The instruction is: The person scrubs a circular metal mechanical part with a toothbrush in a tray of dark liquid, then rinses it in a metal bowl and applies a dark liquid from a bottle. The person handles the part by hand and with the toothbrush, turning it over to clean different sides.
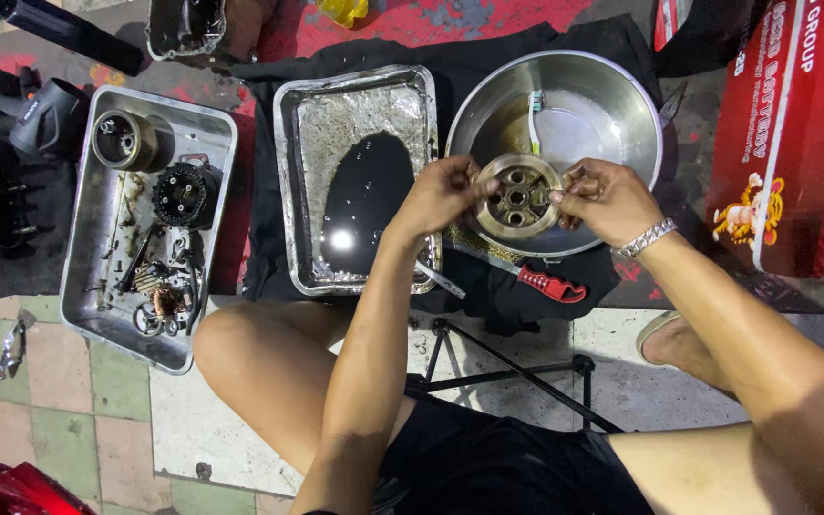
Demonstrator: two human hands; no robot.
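Across the floor, on a black cloth (469, 57) spread over red-painted ground, the largest thing is a red carton (793, 124) at the right edge. Next in size, toward the left edge, a long metal tray (83, 238) holds dismantled engine parts: a drum-shaped housing (126, 140), a black toothed wheel (183, 194), and a scatter of springs and small fittings, which suggests the stripping-down is largely done. Beside it, a second metal tray (298, 191) carries a pool of dark oil (362, 200). To its right sits a round steel basin (612, 95) with a toothbrush (533, 119) lying inside; the basin looks nearly clean, so I judge that the washing of parts has barely begun or is only part way.

Over the near rim of that basin, both hands hold a round metal clutch hub (517, 197), dull and grimy, with a ring of holes around its centre. The left hand (441, 195) closes its grip on the hub's left edge, fingers curled over the rim. The right hand (607, 200), a metal bracelet (648, 236) at its wrist, pinches the opposite edge. The hub therefore lies squarely between the two grips, touching both, raised just above the basin. A red-handled tool (550, 284) lies on the cloth just below.
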